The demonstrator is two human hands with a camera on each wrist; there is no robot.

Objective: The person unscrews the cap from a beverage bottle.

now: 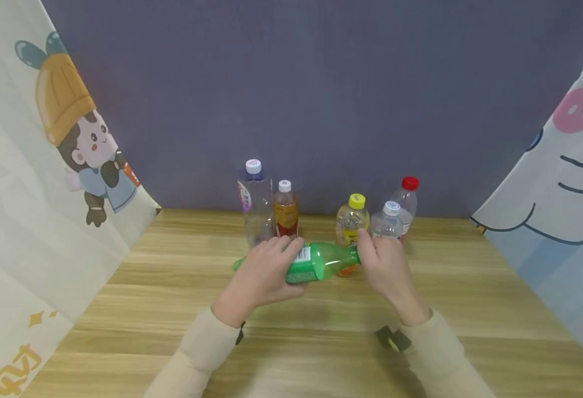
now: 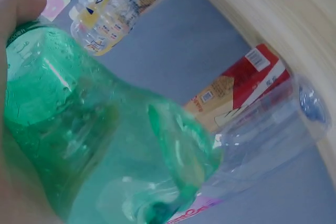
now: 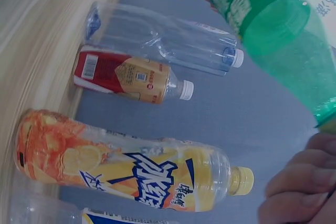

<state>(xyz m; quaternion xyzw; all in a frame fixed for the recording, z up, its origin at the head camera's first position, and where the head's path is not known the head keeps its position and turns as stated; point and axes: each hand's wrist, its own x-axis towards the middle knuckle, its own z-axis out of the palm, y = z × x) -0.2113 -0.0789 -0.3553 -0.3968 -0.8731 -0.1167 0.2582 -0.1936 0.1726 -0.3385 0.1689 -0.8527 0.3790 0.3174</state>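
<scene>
A translucent green plastic bottle lies tilted sideways in the air above the table, its neck toward the right. My left hand grips it round the labelled body. At the neck end, my right hand holds the cap with curled fingers, which hide most of the cap. Droplets cling inside the green bottle in the left wrist view. The right wrist view shows the bottle's green label and right-hand fingers at its neck. Nearest behind the right hand stands a yellow-capped bottle with an orange-and-yellow label.
Behind the hands, a tall clear bottle and a smaller red-and-gold-labelled bottle stand at left. A white-capped bottle and a red-capped bottle stand at right. The wooden table meets a dark backdrop; printed curtains flank it.
</scene>
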